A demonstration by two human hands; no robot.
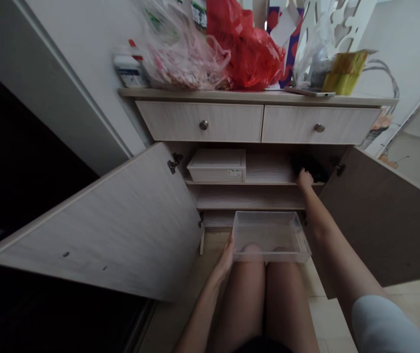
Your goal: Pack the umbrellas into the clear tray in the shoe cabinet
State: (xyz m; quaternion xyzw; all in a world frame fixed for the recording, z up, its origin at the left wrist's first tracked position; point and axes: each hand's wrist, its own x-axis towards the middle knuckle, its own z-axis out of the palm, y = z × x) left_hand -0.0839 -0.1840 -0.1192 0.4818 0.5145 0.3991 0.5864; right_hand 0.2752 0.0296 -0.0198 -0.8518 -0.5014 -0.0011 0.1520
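While the left hand (227, 255) holds a clear rectangular plastic bin (279, 256), mouth up, long axis crosswise, before the pale wooden cabinet (232, 120), the right hand (305, 177), grip unclear, touches a black object (315, 169) inside.

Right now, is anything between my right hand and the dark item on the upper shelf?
Nothing visible. Your right hand is at the dark item, though I can't tell whether it grips it. The right door stands open, and the white box sits off to the left.

Black item (315, 168) of indistinct shape
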